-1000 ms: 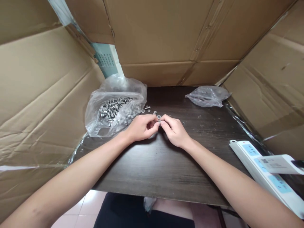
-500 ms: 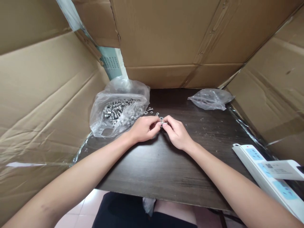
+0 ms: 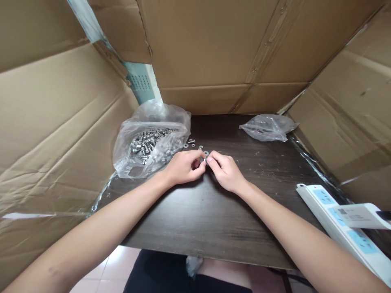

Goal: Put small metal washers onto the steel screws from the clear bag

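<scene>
Now the bare right hand (image 3: 226,171) pinches a silver metal bit (image 3: 205,160). Beside that grip, the bare left hand (image 3: 184,167) is hard to tell.

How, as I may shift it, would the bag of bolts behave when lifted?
The plastic bag looks thin, wrinkled, so probably floppy. Its heaped metal bolts suggest it's heavy for its size, and they might spill through the opening.

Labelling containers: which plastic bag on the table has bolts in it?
The larger, open bag near the left hand: metal bolts are heaped inside. The smaller bag at the back right shows none.
</scene>
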A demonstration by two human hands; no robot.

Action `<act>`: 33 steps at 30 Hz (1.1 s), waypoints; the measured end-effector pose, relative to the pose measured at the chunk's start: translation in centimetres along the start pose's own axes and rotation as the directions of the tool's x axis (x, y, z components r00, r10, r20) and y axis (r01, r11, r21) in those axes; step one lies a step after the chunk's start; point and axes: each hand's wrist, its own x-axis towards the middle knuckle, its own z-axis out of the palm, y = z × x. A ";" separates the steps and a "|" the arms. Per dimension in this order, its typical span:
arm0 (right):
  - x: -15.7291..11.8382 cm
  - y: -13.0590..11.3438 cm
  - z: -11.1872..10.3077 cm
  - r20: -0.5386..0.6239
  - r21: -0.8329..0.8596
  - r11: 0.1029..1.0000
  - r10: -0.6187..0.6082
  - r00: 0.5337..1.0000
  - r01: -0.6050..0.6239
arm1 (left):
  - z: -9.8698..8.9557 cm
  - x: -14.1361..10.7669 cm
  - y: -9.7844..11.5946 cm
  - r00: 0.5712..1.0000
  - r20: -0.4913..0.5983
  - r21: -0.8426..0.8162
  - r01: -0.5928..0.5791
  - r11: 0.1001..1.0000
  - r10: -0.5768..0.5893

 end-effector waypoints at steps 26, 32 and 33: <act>-0.1 0.0 -0.1 0.008 0.007 1.000 -0.015 1.000 0.015 | 0.0 0.1 0.0 1.000 0.008 -0.018 0.019 1.000 -0.019; -0.1 -0.2 -0.1 0.010 0.011 1.000 -0.008 1.000 0.008 | 0.0 0.0 0.0 1.000 0.007 -0.022 0.020 1.000 -0.020; 0.0 -0.2 -0.1 0.010 0.016 1.000 -0.008 1.000 0.008 | 0.0 0.0 0.0 1.000 0.006 -0.025 0.025 0.999 -0.025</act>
